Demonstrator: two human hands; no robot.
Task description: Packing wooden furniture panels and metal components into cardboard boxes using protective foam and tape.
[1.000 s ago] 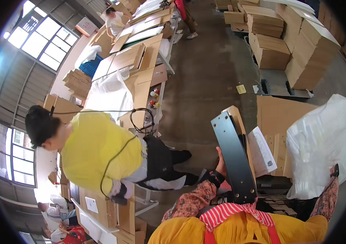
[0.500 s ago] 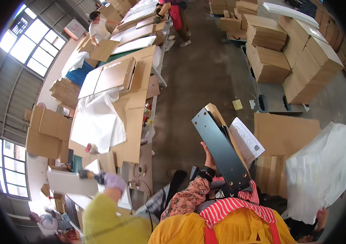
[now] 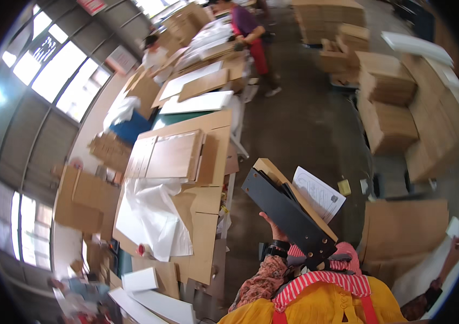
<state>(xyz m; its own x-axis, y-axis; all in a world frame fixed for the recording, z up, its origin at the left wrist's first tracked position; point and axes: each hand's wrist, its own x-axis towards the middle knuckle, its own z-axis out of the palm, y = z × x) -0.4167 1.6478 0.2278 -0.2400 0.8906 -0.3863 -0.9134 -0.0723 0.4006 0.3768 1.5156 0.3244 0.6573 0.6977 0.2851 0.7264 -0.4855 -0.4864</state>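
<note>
Dark flat panels, bundled with a brown cardboard strip, slant upward in front of my body. My left hand is closed around the bundle's left side, most of its fingers hidden behind it. A white printed sheet of paper sticks out beyond the cardboard. At the far right my right hand is raised with its fingers closed on white plastic sheeting, a white end showing above them. More of the pale sheeting hangs below beside my forearm, blurred near the picture's rim.
On the left, a cardboard-covered table carries wooden panels and crumpled clear plastic. Stacked cardboard stands on the right, beyond a flat brown carton. A co-worker in a red apron stands at the far table.
My view has swung left, shifting the scene rightward. My right hand has risen outward with the plastic sheeting, which now hangs lower. The co-worker in yellow at left is out of view.
</note>
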